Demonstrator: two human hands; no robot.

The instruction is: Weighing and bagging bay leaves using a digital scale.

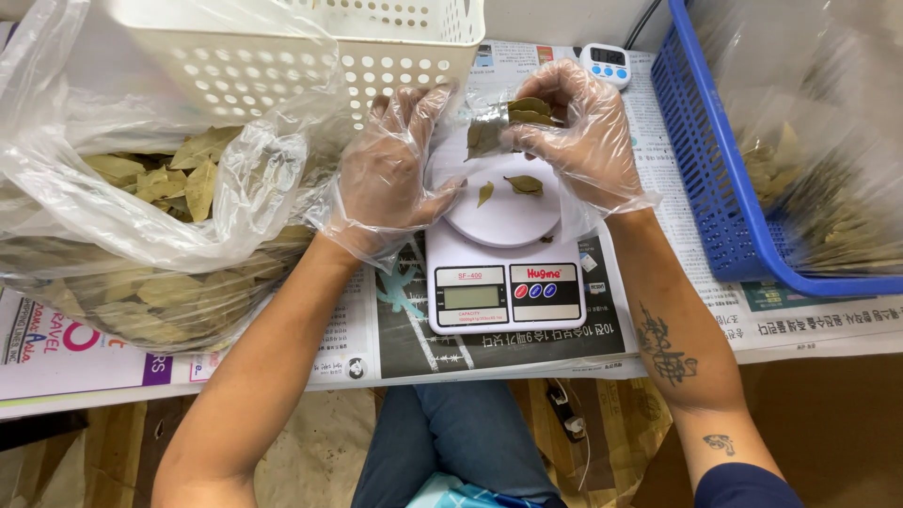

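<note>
**Gloved hands hold a small bag of dried leaves over a kitchen scale**

The small clear bag [491, 132] of dried bay-type leaves hangs between both hands, just above the round white platform of the digital kitchen scale [505, 282]. The right hand [578, 132], in a thin transparent glove, is clamped on the bag's right end, its fingers curled over the leaves that stick out there. The left hand [388, 174], gloved the same way, stands beside the bag's left end with fingers spread and raised; whether its fingertips actually touch the plastic cannot be told.

The bag's film is nearly invisible against the gloves, so its outline and its mouth are hard to make out, and the right fingers hide part of the leaves. Its long axis runs roughly left to right, with leaf tips pointing toward the right hand.

Two loose leaves [513, 186] lie on the platform below, apart from each other. To the left a large plastic sack of leaves [160, 235] sits partly under a white perforated basket [310, 47], cut off by the frame. A blue basket [715, 179] stands at right, a small timer [605, 64] behind the hands
</note>
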